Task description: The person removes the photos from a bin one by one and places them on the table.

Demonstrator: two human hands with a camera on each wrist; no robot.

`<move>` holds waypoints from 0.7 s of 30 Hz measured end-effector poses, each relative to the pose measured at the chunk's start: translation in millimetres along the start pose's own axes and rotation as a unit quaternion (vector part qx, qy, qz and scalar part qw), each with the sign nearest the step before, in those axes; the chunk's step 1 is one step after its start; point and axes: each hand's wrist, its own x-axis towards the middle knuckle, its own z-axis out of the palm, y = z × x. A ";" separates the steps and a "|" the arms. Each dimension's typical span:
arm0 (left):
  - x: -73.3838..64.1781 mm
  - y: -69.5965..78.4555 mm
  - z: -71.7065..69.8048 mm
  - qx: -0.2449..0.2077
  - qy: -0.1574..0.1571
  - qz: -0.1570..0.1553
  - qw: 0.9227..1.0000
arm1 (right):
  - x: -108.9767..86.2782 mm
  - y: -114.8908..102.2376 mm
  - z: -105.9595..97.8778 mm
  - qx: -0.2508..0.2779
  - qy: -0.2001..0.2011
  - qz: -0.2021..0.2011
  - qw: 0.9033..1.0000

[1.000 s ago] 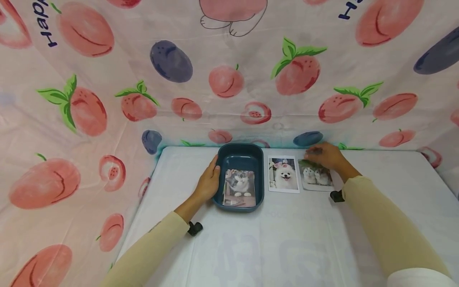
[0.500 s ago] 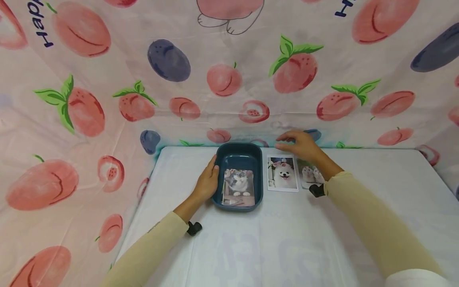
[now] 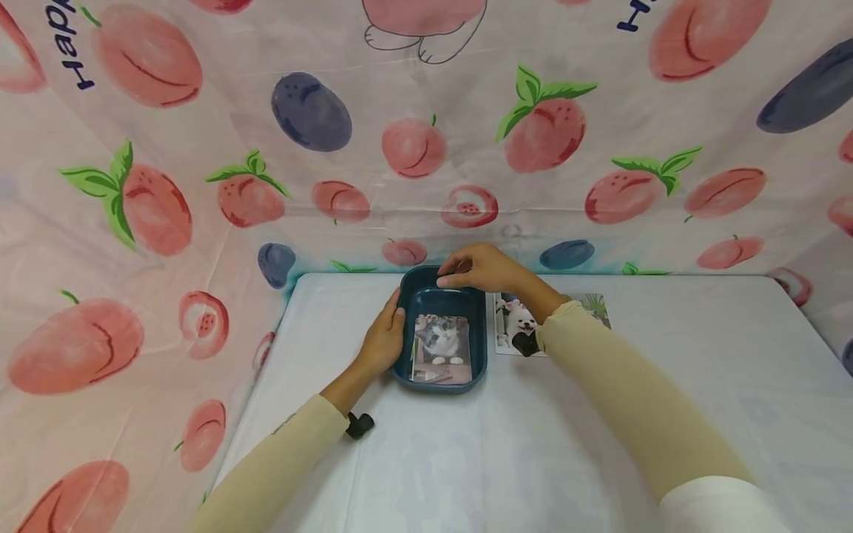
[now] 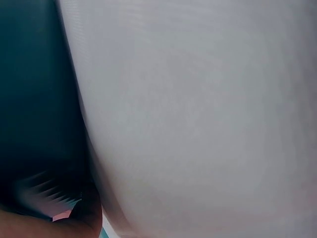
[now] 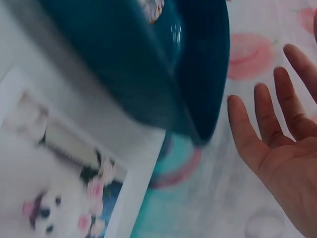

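A dark blue tray [image 3: 442,300] lies on the white counter [image 3: 426,459], its far end close to the fruit-print cloth [image 3: 400,81] behind. The left hand [image 3: 383,340] holds the tray's left side, its thumb at the rim; in the left wrist view, part of that hand shows at the bottom edge, against the dark side of the tray.

The right hand [image 3: 485,268] is over the tray's far right corner, palm down and fingers loosely bent in the head view. The right wrist view shows 4 of its fingers spread apart, with nothing between them, just beside the tray's wall.

Inside the tray, toward the near end, lies a cat photo [image 3: 441,349], nearer the viewer than the right hand and to the right of the left hand. To the right of the tray, 2 more pictures lie on the counter: a white-bordered dog photo [image 3: 518,317], partly behind the right sleeve [image 3: 626,377], and a greenish photo [image 3: 596,304], mostly hidden by that sleeve.
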 end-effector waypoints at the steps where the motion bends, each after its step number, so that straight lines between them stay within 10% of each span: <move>1: 0.2 -0.2 -0.4 -0.002 0.000 0.001 1.000 | 4.8 -2.4 4.0 -0.003 -0.006 0.004 1.000; 21: 0.3 -1.4 -2.2 -0.010 0.000 0.005 1.000 | 45.6 -7.4 64.2 -0.084 -0.112 0.118 0.983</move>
